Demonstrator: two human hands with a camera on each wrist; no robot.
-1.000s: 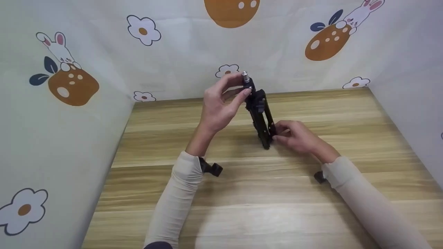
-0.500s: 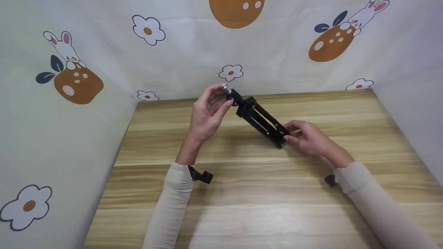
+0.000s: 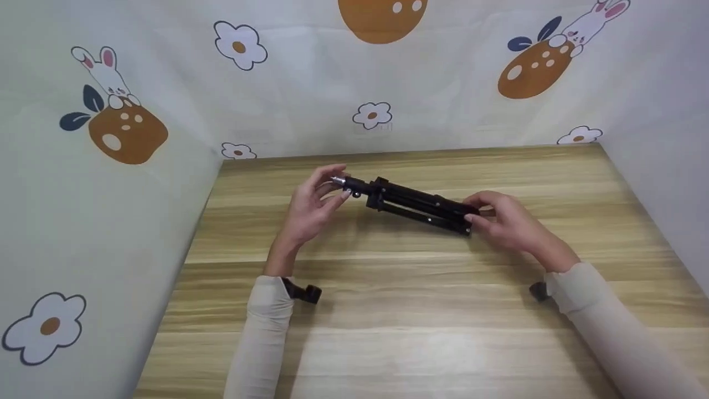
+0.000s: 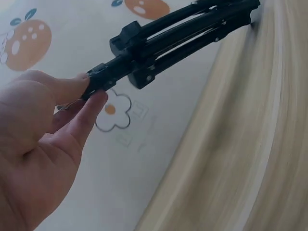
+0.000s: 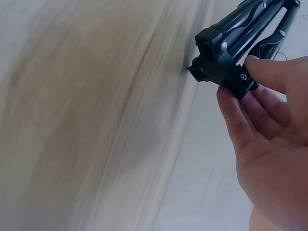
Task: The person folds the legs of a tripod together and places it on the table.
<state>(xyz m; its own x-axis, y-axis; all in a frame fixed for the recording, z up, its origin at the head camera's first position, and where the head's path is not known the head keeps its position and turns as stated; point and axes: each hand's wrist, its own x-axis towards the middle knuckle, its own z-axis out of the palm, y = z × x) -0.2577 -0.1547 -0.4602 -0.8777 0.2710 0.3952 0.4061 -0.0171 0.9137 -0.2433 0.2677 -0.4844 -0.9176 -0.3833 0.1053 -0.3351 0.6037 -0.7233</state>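
Observation:
A folded black tripod stand (image 3: pixel 412 204) with a silver stud at its top end lies nearly level between both hands, over the wooden table. My left hand (image 3: pixel 310 208) pinches the top end between thumb and fingers, close to the silver stud. In the left wrist view the tripod stand (image 4: pixel 168 43) slopes up and away from the left hand (image 4: pixel 43 139). At the foot end, my right hand (image 3: pixel 507 221) grips the gathered legs. The right wrist view shows the thumb and fingers of the right hand (image 5: pixel 269 125) around the leg ends of the tripod stand (image 5: pixel 226 62).
The wooden table (image 3: pixel 399 310) runs up to a pale cloth backdrop (image 3: pixel 299 94) printed with oranges, rabbits and flowers. More cloth closes in the left and right sides. A small black mount sits on each wrist.
The tripod stand has swung from steeply upright to nearly level, its top end coming down and left with my left hand. My right hand has shifted slightly right, keeping the foot end.

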